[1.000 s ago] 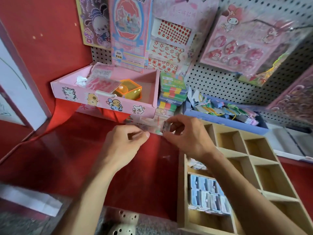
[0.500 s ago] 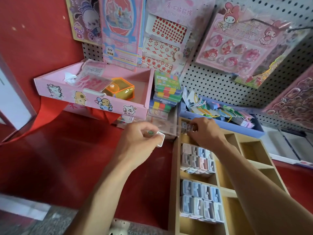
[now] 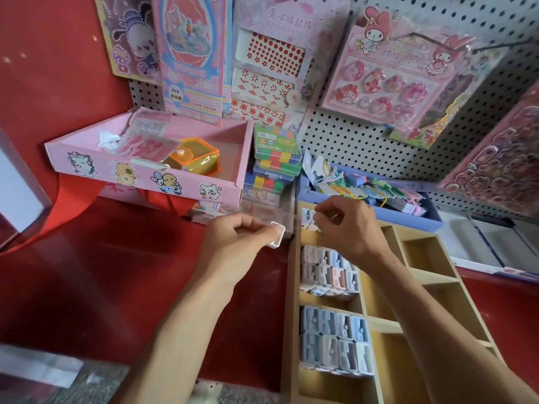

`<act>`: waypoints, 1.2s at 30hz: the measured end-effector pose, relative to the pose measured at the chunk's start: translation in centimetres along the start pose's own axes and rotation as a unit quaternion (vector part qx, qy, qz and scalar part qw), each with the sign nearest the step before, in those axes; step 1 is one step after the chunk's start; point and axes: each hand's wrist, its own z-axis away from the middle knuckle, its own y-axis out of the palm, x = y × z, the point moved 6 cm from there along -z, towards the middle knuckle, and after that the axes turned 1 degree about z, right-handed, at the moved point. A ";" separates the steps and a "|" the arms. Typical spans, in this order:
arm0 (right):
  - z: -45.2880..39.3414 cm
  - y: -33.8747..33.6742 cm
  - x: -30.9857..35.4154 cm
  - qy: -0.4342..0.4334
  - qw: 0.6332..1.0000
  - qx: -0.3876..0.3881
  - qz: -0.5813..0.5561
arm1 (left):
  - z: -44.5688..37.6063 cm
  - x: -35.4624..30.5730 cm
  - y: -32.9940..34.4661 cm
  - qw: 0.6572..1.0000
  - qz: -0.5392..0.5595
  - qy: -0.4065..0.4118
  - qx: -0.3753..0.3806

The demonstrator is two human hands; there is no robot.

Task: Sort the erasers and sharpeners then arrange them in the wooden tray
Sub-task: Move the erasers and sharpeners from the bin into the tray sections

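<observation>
Sharpeners (image 3: 335, 339) are packed in the tray's (image 3: 290, 301) left compartments. A white one (image 3: 277, 235) is pinched by the left hand (image 3: 239, 243); a clear packet (image 3: 274, 212) is gripped by the right hand (image 3: 347, 225).

tray: wooden tray (image 3: 292, 301), right side, open compartments
sharpeners: blue sharpeners (image 3: 335, 339) near-left compartment; pastel sharpeners (image 3: 328, 269) behind

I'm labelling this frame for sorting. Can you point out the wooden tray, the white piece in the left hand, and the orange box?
wooden tray (image 3: 290, 287): head view, its left wall.
white piece (image 3: 276, 235): head view, its exposed corner beyond the left hand (image 3: 236, 243).
orange box (image 3: 196, 158): head view, its translucent top.
</observation>
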 end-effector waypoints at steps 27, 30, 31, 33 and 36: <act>-2.0 0.4 -4.0 -0.028 0.978 0.047 0.201 | -0.1 0.3 2.6 0.992 0.117 -0.038 0.034; -2.5 1.2 -4.2 -0.024 0.969 0.054 0.242 | -0.1 0.6 2.4 0.990 0.121 -0.072 0.017; -2.6 1.1 -4.3 -0.020 0.968 0.049 0.246 | -0.1 0.9 2.5 0.983 0.147 -0.105 0.010; -2.6 1.0 -4.4 -0.012 0.969 0.041 0.243 | 0.0 1.3 2.6 0.965 0.205 -0.164 0.006; -2.5 1.1 -4.4 -0.010 0.971 0.036 0.237 | -0.1 1.0 2.4 0.973 0.183 -0.138 0.012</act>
